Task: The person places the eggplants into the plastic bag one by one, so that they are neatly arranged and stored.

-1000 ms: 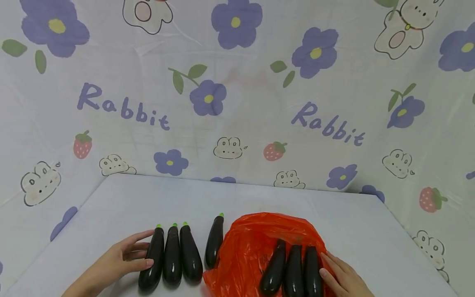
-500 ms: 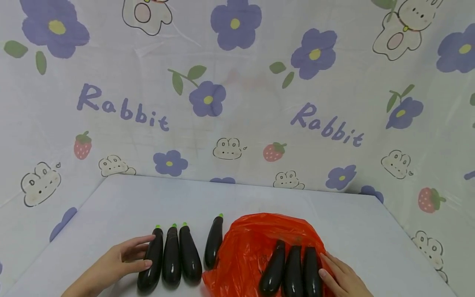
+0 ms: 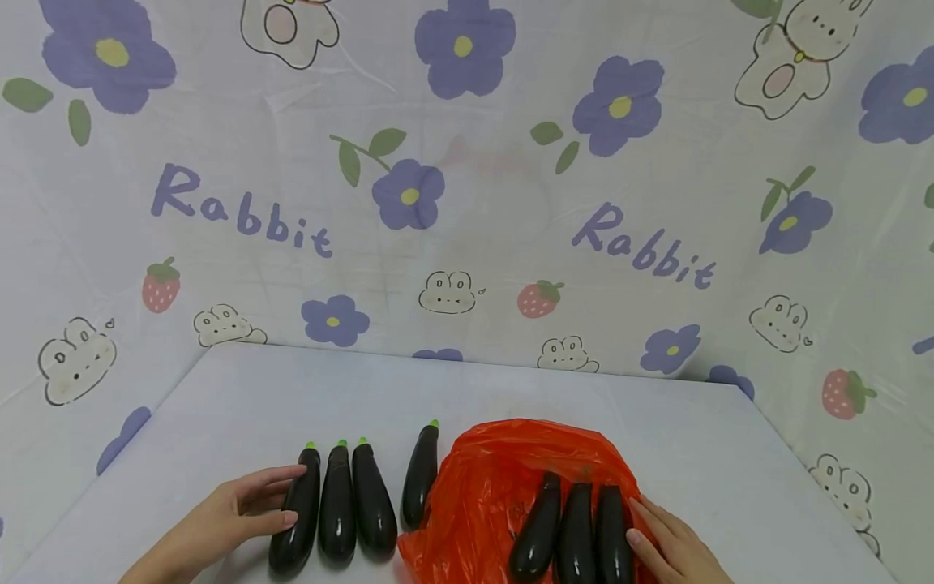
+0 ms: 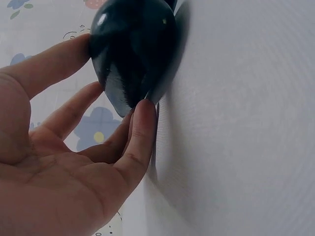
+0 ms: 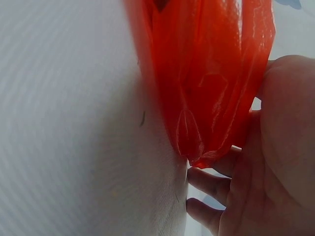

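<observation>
In the head view, several dark, glossy eggplants with green stem tips lie on the white table. My left hand (image 3: 237, 515) rests against the leftmost eggplant (image 3: 295, 527); its thumb and fingertips touch that side without wrapping round it. The left wrist view shows the eggplant's blunt end (image 4: 133, 49) close by the thumb and fingers. A red plastic bag (image 3: 474, 503) lies spread to the right, with three eggplants (image 3: 576, 535) on it. At the bag's right side rests my right hand (image 3: 674, 539), fingers loosely extended. The right wrist view has the fingers beside the crinkled bag (image 5: 206, 88).
Two more eggplants, a middle one (image 3: 338, 507) and a slanted one (image 3: 374, 507), lie beside the left one. Another eggplant (image 3: 421, 478) leans by the bag's left edge. Behind the white table (image 3: 292, 389) hangs a printed cloth (image 3: 467, 243) with flowers and rabbits.
</observation>
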{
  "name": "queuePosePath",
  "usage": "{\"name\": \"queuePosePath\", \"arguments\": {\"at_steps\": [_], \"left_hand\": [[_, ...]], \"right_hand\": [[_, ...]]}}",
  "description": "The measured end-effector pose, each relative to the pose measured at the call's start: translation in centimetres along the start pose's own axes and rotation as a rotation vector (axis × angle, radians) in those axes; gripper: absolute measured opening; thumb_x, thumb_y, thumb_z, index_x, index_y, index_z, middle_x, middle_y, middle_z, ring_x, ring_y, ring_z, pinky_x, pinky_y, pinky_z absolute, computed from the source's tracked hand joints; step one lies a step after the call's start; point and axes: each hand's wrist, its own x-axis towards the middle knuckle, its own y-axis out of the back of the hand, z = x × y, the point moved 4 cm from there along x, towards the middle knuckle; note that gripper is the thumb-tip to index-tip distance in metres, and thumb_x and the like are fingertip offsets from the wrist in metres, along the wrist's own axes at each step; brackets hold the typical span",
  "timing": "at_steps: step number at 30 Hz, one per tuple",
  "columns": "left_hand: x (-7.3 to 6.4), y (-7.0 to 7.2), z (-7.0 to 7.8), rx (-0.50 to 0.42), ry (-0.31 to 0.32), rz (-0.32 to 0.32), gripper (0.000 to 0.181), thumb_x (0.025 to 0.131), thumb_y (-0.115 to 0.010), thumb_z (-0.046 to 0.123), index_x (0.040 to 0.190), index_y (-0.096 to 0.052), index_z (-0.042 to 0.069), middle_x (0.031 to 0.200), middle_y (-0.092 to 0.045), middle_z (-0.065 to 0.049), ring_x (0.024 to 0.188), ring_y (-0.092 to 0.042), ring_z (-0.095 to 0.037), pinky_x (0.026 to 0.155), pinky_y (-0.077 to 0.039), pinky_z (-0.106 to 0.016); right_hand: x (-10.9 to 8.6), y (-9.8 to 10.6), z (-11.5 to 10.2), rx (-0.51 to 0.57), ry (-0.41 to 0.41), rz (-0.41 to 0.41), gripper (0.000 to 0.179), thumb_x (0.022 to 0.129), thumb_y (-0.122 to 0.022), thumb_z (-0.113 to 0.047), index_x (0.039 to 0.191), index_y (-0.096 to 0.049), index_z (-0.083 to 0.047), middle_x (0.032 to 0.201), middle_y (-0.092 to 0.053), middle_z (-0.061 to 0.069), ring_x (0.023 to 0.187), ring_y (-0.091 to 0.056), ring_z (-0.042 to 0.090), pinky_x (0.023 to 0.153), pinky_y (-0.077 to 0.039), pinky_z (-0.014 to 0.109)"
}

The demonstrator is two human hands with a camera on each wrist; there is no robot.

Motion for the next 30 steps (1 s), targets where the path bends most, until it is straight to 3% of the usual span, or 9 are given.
{"name": "queuePosePath", "arguments": {"at_steps": [13,21,30], "left_hand": [[-0.31,0.14,-0.11,-0.006,0.024,-0.059,0.060,0.097,-0.065,0.026,0.148,-0.043,0.005,0.151,-0.034,-0.026,0.133,-0.038,-0.045,0.099,-0.044,-0.050],[-0.36,-0.02,0.12,-0.032,0.000,-0.105,0.059,0.098,-0.062,0.024,0.150,-0.040,0.007,0.154,-0.026,-0.026,0.135,-0.035,-0.046,0.100,-0.043,-0.048],[-0.27,0.07,-0.17,-0.021,0.019,-0.103,0.057,0.099,-0.061,0.025,0.150,-0.042,0.007,0.153,-0.028,-0.028,0.134,-0.036,-0.046,0.099,-0.043,-0.050]], "right_hand": [[-0.01,0.00,-0.07,0.014,-0.015,-0.009,0.081,0.098,-0.040,-0.061,0.151,-0.033,0.000,0.152,-0.034,0.024,0.134,-0.030,0.052,0.100,-0.027,0.071],[-0.03,0.05,-0.08,0.013,0.004,-0.002,0.079,0.099,-0.041,-0.059,0.150,-0.035,0.001,0.151,-0.034,0.026,0.133,-0.031,0.052,0.100,-0.027,0.072],[-0.02,-0.05,0.05,0.016,-0.001,0.002,0.079,0.099,-0.042,-0.059,0.150,-0.035,0.001,0.151,-0.034,0.026,0.133,-0.031,0.053,0.099,-0.027,0.072]]}}
